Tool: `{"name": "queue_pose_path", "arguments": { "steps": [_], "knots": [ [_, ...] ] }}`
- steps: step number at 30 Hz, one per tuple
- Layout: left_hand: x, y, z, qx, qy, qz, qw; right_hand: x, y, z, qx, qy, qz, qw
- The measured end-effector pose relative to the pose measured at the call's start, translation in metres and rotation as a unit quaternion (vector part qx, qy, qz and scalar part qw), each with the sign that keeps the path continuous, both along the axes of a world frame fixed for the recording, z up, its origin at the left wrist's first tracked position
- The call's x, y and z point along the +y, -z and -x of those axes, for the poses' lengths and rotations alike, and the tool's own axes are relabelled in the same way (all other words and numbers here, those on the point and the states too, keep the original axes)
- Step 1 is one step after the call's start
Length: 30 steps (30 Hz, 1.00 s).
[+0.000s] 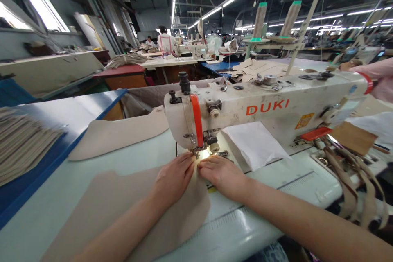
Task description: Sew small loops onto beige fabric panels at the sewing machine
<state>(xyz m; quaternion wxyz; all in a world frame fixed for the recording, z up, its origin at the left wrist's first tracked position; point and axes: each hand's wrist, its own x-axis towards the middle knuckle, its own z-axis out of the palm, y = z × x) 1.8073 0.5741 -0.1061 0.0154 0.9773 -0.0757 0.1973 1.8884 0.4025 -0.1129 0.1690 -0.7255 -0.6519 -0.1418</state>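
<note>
Under my left hand (173,178) and right hand (222,176) lies matt, soft tan cloth (123,208). The sewing machine (264,108) is scuffed white painted metal; the table (276,196) looks smooth, pale, slightly glossy.

I see a beige fabric piece (123,208) lying flat on the pale surface (276,184), its far edge at the needle of the white sewing machine (260,108). My left hand (173,178) and right hand (222,176) press on it, fingertips nearly touching.
</note>
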Motion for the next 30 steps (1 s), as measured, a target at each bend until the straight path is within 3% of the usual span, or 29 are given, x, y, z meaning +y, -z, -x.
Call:
{"name": "queue_pose_path", "arguments": {
  "steps": [9, 17, 22, 26, 30],
  "knots": [
    [-0.003, -0.001, 0.001, -0.010, -0.011, 0.002, 1.000, -0.002, -0.003, 0.000, 0.003, -0.008, 0.000, 1.000],
    [-0.011, -0.002, 0.053, -0.034, 0.000, 0.023, 0.999, -0.003, 0.003, 0.020, -0.076, -0.107, -0.048, 0.990],
    [-0.016, -0.003, 0.069, -0.017, -0.010, 0.044, 0.999, -0.001, 0.001, 0.028, -0.067, -0.078, -0.071, 0.992],
    [-0.020, -0.008, 0.073, -0.002, -0.025, 0.050, 0.998, -0.001, -0.005, 0.034, -0.022, -0.065, -0.049, 0.996],
    [-0.021, -0.012, 0.097, -0.038, -0.043, 0.000, 0.998, -0.001, -0.011, 0.036, -0.020, -0.060, -0.014, 0.998]
  ]
}}
